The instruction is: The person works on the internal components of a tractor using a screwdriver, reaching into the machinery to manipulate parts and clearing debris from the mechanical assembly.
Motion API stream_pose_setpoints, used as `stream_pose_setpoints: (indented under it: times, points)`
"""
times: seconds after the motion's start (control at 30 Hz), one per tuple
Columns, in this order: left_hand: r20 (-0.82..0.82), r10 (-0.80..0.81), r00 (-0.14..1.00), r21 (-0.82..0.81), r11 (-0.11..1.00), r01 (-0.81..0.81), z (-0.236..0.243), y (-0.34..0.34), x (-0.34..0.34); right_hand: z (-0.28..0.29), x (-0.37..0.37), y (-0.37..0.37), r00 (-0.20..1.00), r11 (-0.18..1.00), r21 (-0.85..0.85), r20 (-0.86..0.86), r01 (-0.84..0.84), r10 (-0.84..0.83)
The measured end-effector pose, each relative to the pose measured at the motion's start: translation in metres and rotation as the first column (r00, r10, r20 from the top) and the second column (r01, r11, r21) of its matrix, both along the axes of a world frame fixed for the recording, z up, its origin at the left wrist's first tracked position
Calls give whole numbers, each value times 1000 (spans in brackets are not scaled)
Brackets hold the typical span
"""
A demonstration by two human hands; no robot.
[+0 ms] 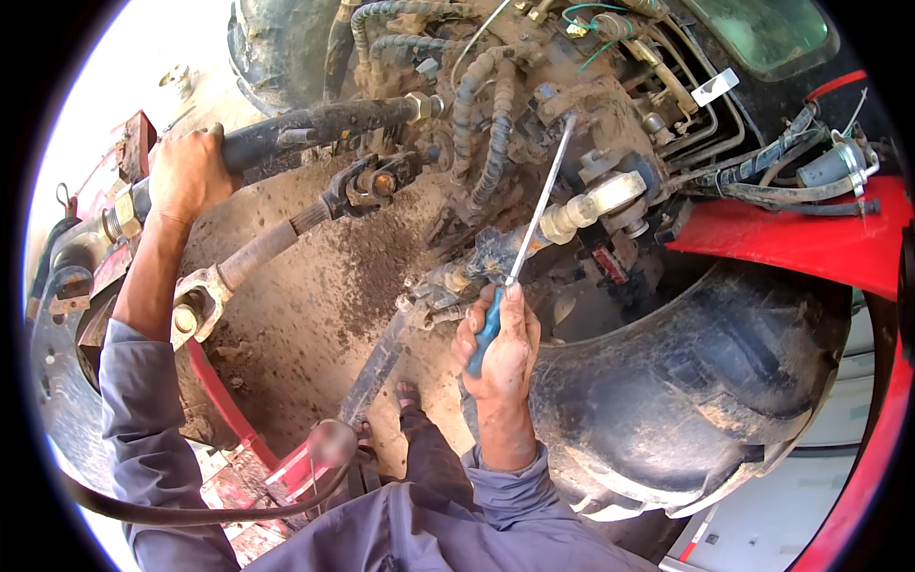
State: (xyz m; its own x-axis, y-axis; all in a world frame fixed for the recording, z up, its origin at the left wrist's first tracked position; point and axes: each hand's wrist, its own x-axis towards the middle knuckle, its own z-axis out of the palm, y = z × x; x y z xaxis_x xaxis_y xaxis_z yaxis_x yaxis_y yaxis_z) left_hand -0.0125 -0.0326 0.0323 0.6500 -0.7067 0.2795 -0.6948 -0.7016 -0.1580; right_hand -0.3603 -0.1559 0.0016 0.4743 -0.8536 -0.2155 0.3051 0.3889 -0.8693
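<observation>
In my right hand [503, 348] is a screwdriver with a blue handle [484, 336] and a long metal shaft. The fingers are wrapped round the handle and the thumb lies along it. Its shaft slants up and away over a dirty threaded link [562, 217], and the tip is by the mud-caked rear housing of a tractor; I cannot tell whether it touches. At the left, my left hand [189, 176] is closed over a thick black bar [334, 122] with large nuts at both ends. Below that bar runs a drive shaft [262, 253] with universal joints.
A big black tyre [667, 391] stands close on the right, under a red fender [801, 234]. Spiral-wrapped hoses [498, 124] and metal pipes [715, 143] crowd the far side. A red frame [229, 405] and a dark curved hose [200, 516] lie near me at left.
</observation>
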Motion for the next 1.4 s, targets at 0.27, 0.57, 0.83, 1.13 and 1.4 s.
stream_pose_setpoints:
  times: [0.27, 0.57, 0.83, 1.13, 1.4]
  points:
    - [-6, 18, 1000, 26, 999, -18, 6, -3, -5, 13, 12, -2, 974, 990, 140, 224, -5, -26]
    - [-15, 12, 1000, 34, 999, -12, 7, 1, -4, 63, 19, -38, 929, 940, 288, 363, -182, 69]
    - [-64, 27, 998, 18, 999, -26, 14, 5, -6, 132, -50, -61, 923, 767, -561, -370, -311, 104]
    - [-85, 45, 995, 14, 999, -44, 13, 5, -3, 240, -51, -85, 521, 374, -654, -753, -657, -402]
    - [-37, 32, 999, 4, 999, -32, 8, 3, -2, 257, -65, -125, 534, 214, -764, -594, -608, -601]
